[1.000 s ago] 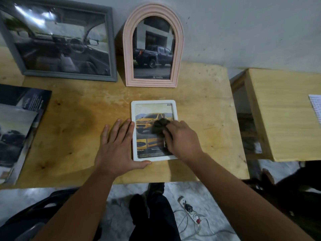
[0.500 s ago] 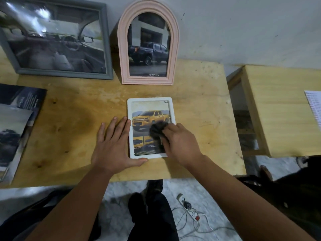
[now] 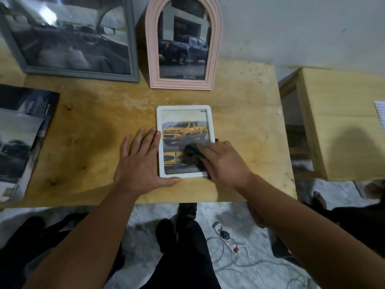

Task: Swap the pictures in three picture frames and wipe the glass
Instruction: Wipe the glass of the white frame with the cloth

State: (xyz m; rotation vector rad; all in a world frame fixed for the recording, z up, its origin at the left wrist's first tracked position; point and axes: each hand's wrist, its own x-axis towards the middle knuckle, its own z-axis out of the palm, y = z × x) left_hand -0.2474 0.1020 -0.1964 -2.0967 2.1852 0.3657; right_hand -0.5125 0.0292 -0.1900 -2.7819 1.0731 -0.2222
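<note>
A small white frame point(image 3: 184, 107) with a yellow pickup picture lies flat on the wooden table point(image 3: 93, 113). My left hand point(image 3: 139, 163) lies flat beside its left edge, fingers straight, thumb along the frame's bottom edge. My right hand point(image 3: 224, 161) presses a dark cloth point(image 3: 191, 155) onto the lower right of the glass. A pink arched frame point(image 3: 183, 84) with a dark pickup picture leans on the wall behind. A large grey frame point(image 3: 73, 38) with a car-interior picture leans at the back left.
Loose magazine pages point(image 3: 20, 138) lie at the table's left edge. A second wooden table point(image 3: 341, 122) stands to the right across a gap, with a white sheet point(image 3: 380, 113) on it. A power strip and cables point(image 3: 227, 240) lie on the floor by my legs.
My right hand has slid the cloth from the middle of the glass down toward its lower right corner. My left hand has stayed in place beside the frame.
</note>
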